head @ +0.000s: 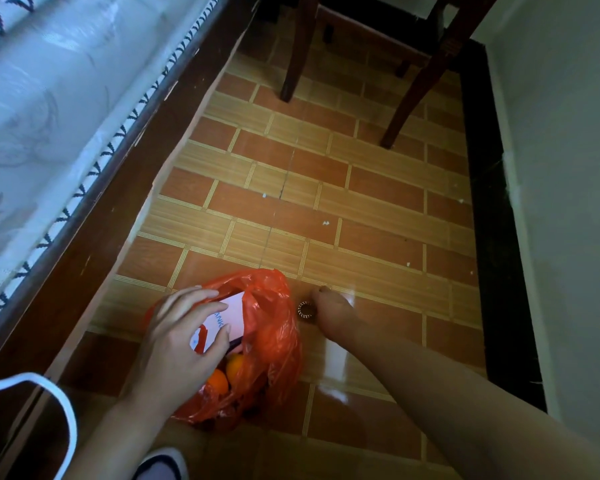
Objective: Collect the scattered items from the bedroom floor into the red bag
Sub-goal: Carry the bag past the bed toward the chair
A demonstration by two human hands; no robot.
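Left hand (184,336) pressed a card (222,318) into the red bag (274,341); right hand (329,311) closed on a ring (306,310), best lifted cleanly before bagging.

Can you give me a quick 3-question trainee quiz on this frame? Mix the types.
1. True or false: the red bag already holds orange fruit.
2. Multiple choice: where is the small ring-shaped item in relation to the bag? A) inside it B) on the floor just to its right C) on the bed
3. Short answer: what is the left hand resting on?

Key
1. True: two orange fruits show in the bag's opening.
2. B: it lies on the tiled floor, at the fingers of the right hand.
3. A white card or packet with red and blue print at the bag's mouth.
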